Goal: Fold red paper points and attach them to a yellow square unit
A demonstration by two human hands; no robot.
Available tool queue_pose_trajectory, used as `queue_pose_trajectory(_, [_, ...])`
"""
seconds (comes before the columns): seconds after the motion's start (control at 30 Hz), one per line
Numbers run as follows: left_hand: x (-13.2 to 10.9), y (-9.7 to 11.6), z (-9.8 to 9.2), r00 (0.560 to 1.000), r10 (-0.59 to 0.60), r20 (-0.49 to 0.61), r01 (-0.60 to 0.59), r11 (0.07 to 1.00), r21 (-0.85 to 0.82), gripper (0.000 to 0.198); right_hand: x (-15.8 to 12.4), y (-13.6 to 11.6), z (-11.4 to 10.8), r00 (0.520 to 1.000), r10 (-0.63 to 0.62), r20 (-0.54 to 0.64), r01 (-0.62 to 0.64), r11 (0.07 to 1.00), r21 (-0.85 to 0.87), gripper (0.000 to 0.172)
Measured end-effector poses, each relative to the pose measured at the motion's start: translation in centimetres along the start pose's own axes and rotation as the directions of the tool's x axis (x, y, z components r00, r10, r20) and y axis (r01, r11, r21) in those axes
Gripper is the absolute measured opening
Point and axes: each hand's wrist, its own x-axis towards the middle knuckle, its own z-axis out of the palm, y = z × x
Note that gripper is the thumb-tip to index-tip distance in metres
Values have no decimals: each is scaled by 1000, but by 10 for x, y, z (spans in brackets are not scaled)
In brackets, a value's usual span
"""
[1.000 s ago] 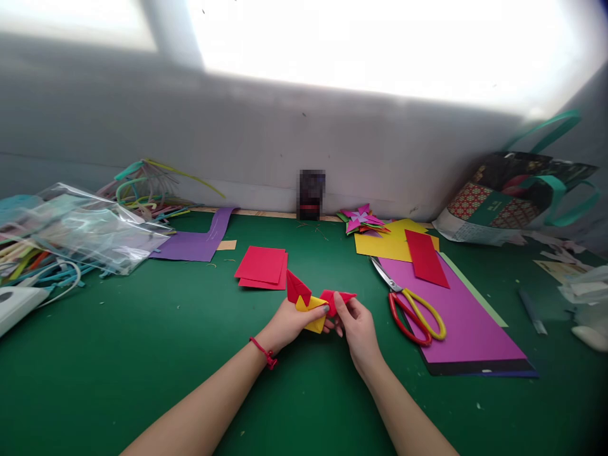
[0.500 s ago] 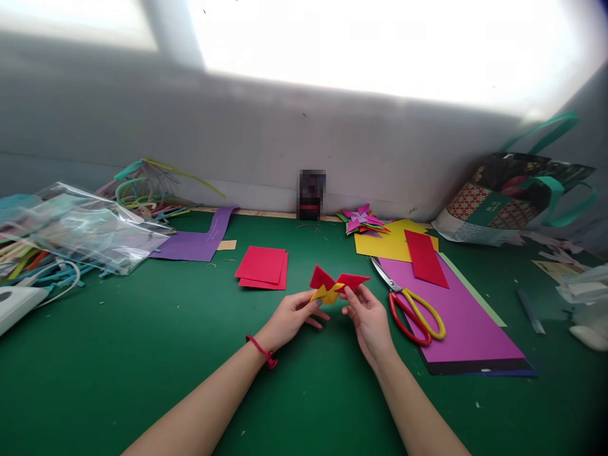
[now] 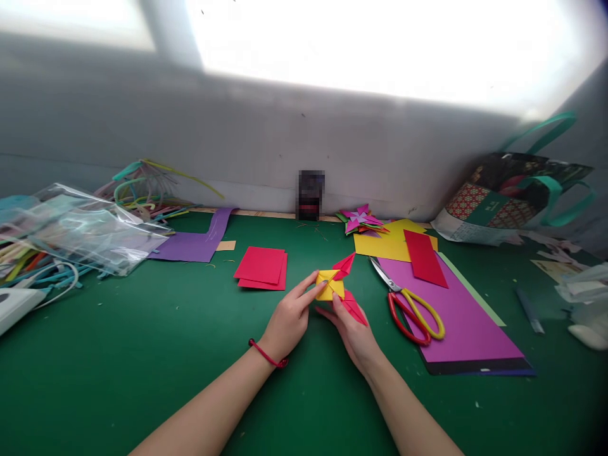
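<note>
Between my hands is a folded paper piece [image 3: 327, 289], with a yellow square body and two red pointed flaps reaching out to the right. My left hand [image 3: 291, 316] grips its left side, fingertips lying over the yellow face. My right hand [image 3: 352, 330] pinches the lower right edge, thumb on top, with one red flap over the fingers. To the left lie two stacked red paper squares [image 3: 260, 266]. Right of my hands, scissors [image 3: 403, 301] with one red and one yellow handle rest on purple paper [image 3: 470, 316].
A pile of folded paper stars [image 3: 361, 220] lies at the back beside yellow paper [image 3: 384, 246] and a red strip [image 3: 425, 258]. Clear plastic bags [image 3: 109, 234] and purple paper [image 3: 190, 246] are at left. A gift bag [image 3: 494, 202] leans at back right, a pen [image 3: 529, 310] before it.
The folded paper has been turned, so its yellow square face shows and the red flaps point right instead of upward. My left fingers have moved onto the yellow face.
</note>
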Motion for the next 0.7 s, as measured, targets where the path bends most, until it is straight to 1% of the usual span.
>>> queue_pose_trajectory(0.07, [2, 1, 0, 999, -30, -40, 27, 996, -80, 44, 5, 2, -8, 997, -22, -73, 23, 1000, 5, 35])
queue_pose_trajectory(0.1, [3, 2, -1, 994, -74, -77, 63, 989, -133, 40, 7, 3, -11, 996, -14, -86, 15, 1000, 9, 34])
queue_pose_trajectory(0.17, [6, 0, -3, 971, -200, -130, 159, 949, -273, 35, 9, 1, -14, 994, 15, -110, -15, 1000, 3, 31])
queue_pose_trajectory(0.23, [9, -3, -5, 937, -328, -118, 249, 868, -429, 37, 8, -3, -14, 991, 56, -123, -60, 998, -24, 29])
queue_pose_trajectory(0.3, [12, -6, -7, 910, -410, -66, 314, 782, -538, 39, 5, -8, -11, 989, 104, -105, -111, 992, -65, 28])
queue_pose_trajectory(0.4, [14, -8, -9, 894, -447, 33, 376, 709, -596, 39, 3, -13, -8, 988, 148, -47, -153, 982, -115, 29])
queue_pose_trajectory(0.5, [13, -7, -11, 891, -443, 103, 410, 683, -605, 35, 3, -13, -6, 992, 116, -43, -122, 981, -149, 31])
queue_pose_trajectory(0.6, [12, -4, -11, 884, -452, 118, 422, 663, -619, 32, 3, -12, -4, 995, 81, -59, -91, 976, -197, 34])
queue_pose_trajectory(0.7, [11, -1, -9, 874, -475, 104, 431, 657, -618, 32, 3, -12, -3, 996, 67, -58, -80, 965, -248, 34])
